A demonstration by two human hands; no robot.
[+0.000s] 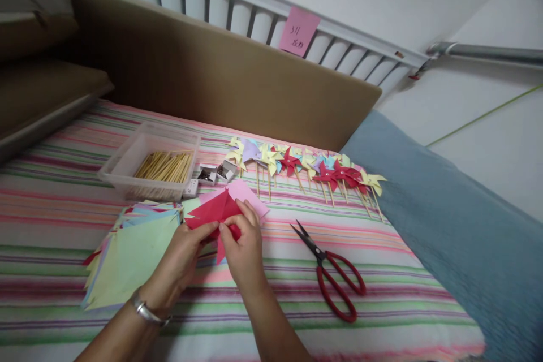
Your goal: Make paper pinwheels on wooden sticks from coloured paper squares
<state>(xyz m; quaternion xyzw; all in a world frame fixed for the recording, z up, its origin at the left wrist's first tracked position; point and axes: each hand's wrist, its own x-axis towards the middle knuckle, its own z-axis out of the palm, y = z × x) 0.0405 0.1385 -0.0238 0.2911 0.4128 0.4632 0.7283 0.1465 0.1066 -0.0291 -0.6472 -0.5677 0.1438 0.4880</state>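
Between my two hands is a red paper pinwheel [214,208], its blades partly folded in toward the middle. My left hand [185,249] grips its near left side, thumb pressed near the centre. On the right side my right hand [245,237] pinches the paper near the same spot, and its fingers hide part of the folds. Pink paper [250,195] lies just behind the pinwheel. A stack of pastel paper squares [138,254] sits left of my left hand. To the right of my right hand rest red-handled scissors [326,271], blades pointing away and a little left.
A clear plastic box [121,164] holds many wooden sticks [165,167]. Beside it stand small boxes of metal pins [226,171]. Finished pinwheels [291,161] on sticks lie in a row at the back. A brown board [237,90] leans behind the striped cloth [382,317].
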